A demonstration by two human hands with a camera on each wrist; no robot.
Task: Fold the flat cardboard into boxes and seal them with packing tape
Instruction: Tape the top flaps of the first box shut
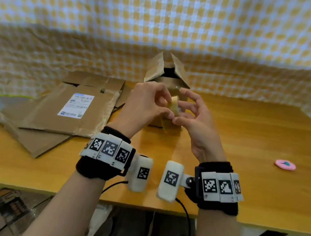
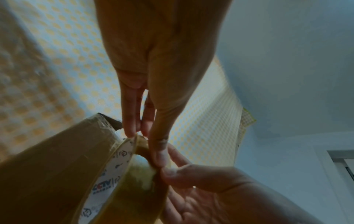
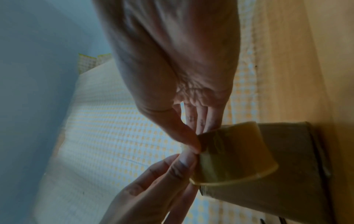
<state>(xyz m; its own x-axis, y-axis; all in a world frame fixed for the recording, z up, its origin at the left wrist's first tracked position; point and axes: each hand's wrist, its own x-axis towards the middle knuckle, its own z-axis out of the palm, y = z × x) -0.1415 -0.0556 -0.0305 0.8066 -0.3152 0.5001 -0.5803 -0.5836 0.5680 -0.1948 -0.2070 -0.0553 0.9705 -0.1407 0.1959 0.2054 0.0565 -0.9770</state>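
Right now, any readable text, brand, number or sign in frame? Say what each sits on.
"CCTV": printed on the white inner core of the tape roll; the small characters and logos around it are too small to read.
Shipping label on the flat cardboard: blurred, unreadable.
Square black-and-white marker patterns on the wristbands: coded patterns, no words.
Pink disc on the table: no readable text.

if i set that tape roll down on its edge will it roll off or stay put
The tape roll is a round ring, so on edge it would likely roll across the smooth table. Laid flat it should stay. It looks light and stiff; both hands hold it by fingertips alone.
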